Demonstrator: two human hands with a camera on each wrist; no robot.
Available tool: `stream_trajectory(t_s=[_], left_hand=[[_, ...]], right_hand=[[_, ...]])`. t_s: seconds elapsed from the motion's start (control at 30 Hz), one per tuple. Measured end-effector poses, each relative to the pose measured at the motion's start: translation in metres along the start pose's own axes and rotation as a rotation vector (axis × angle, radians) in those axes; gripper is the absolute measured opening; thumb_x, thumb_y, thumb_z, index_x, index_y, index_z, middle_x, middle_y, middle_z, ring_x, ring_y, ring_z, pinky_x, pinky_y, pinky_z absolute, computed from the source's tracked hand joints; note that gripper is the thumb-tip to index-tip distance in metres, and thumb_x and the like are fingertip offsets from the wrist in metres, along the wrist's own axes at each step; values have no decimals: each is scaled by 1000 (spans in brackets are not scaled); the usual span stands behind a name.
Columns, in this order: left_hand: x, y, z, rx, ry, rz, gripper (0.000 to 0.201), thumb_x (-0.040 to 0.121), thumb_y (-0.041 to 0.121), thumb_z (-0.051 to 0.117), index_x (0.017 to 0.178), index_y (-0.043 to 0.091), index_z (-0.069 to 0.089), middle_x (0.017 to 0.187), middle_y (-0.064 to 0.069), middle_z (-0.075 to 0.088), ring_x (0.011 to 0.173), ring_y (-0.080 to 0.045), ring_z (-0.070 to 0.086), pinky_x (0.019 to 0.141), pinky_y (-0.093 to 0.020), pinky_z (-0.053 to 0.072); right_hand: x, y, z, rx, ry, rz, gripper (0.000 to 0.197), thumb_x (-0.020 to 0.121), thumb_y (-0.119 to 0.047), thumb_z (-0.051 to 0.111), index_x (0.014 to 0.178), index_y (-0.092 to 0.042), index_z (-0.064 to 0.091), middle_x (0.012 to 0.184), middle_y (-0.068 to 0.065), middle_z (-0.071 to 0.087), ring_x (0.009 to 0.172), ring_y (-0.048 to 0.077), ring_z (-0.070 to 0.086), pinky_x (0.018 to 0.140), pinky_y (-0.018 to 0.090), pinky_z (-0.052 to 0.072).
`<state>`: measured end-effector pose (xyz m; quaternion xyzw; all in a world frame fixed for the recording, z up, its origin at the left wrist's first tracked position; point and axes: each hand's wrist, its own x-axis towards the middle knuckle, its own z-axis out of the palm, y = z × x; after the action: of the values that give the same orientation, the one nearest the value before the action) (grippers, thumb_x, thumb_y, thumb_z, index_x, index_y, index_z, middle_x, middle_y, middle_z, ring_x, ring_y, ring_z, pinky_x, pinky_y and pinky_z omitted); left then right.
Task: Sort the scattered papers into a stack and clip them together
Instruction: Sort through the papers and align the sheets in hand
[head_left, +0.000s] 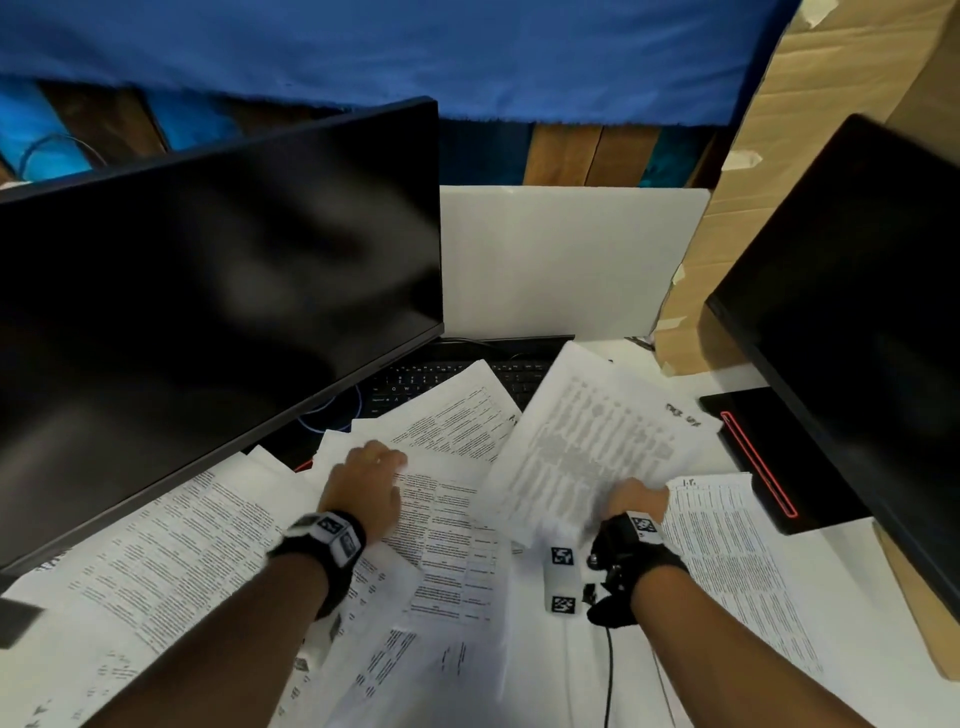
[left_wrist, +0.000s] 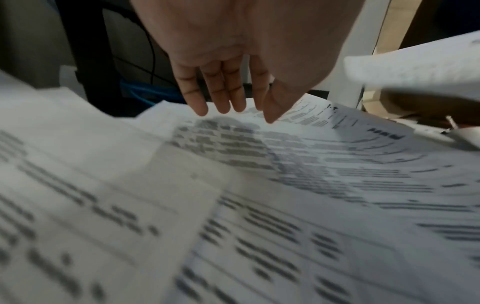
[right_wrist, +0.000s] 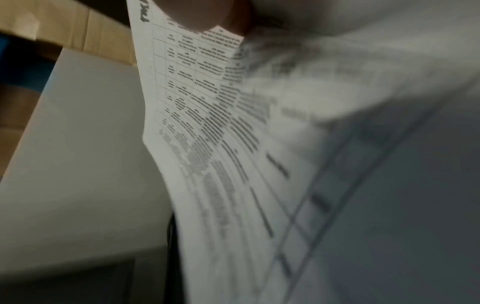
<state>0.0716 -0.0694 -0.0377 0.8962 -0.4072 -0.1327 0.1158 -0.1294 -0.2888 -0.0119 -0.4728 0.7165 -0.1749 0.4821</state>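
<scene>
Several printed white sheets (head_left: 447, 525) lie scattered and overlapping across the white desk. My right hand (head_left: 638, 500) grips the near edge of a lifted sheet (head_left: 597, 441), held tilted above the others; the right wrist view shows this sheet (right_wrist: 207, 107) close up under my thumb. My left hand (head_left: 366, 483) hovers flat over the papers in the middle, fingers (left_wrist: 221, 96) straight and together just above a printed sheet (left_wrist: 285, 156). No clip shows in any view.
A dark monitor (head_left: 208, 312) stands at the left and another (head_left: 857, 332) at the right. A black keyboard (head_left: 457, 376) lies partly under the papers. A white board (head_left: 561, 260) and a cardboard box (head_left: 810, 156) stand behind.
</scene>
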Motion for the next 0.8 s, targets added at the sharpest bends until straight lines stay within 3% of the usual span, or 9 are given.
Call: stream_trajectory(t_s=[0.07,0.13,0.2,0.27,0.33,0.4,0.67,0.73,0.8], left_hand=[[13,-3,-9,131,-102,65,58,87,23,56,142,26,39,148,0,35,134,-22,35,106,-40,35],[25,1,-12,229,-217,137,76,84,30,61,150,28,25,158,-1,20,143,-22,22,113,-43,27],[34,8,-10,259,-292,161,88,77,36,68,151,29,20,157,-3,20,144,-24,20,114,-45,23],[38,16,-5,298,-302,172,91,71,38,72,147,30,23,146,-4,32,135,-25,30,110,-45,25],[41,21,-1,347,-286,169,85,69,38,74,140,30,29,131,-2,40,125,-25,36,108,-45,27],[42,21,2,372,-275,155,77,69,40,75,133,30,35,125,-1,43,119,-25,39,106,-45,29],[52,19,-1,420,-286,57,87,55,61,80,124,27,40,122,-1,43,114,-24,41,100,-41,34],[55,18,-2,444,-318,64,81,55,64,79,119,28,45,120,-1,41,113,-24,39,100,-41,34],[57,18,-4,478,-346,83,69,59,65,75,113,28,52,119,-1,40,115,-25,38,100,-41,32]], right_hand=[[8,-7,-7,371,19,149,57,92,-1,9,140,-5,39,144,17,43,68,-8,53,56,4,45],[12,-8,-12,291,-7,114,47,98,-4,25,144,-8,32,146,19,41,55,2,36,32,8,30],[14,-6,-14,249,-5,121,42,100,-10,33,141,-1,38,141,20,46,59,10,41,33,11,33],[16,-5,-10,291,-25,135,42,99,-10,35,138,4,41,138,23,48,83,23,59,44,17,38],[15,-4,-5,282,-65,158,41,98,-8,36,135,7,43,136,26,50,113,36,58,51,22,38],[16,-6,0,319,-94,208,41,96,-7,36,133,8,46,134,28,51,119,39,55,54,24,40],[5,-12,12,287,-40,108,37,99,-3,35,131,11,47,135,25,52,112,34,55,78,29,39],[6,-13,11,311,-22,88,36,99,-2,36,130,12,47,132,25,53,94,29,55,72,24,38],[8,-11,10,289,-70,57,37,97,-3,38,129,12,49,111,26,59,64,18,48,48,11,39]])
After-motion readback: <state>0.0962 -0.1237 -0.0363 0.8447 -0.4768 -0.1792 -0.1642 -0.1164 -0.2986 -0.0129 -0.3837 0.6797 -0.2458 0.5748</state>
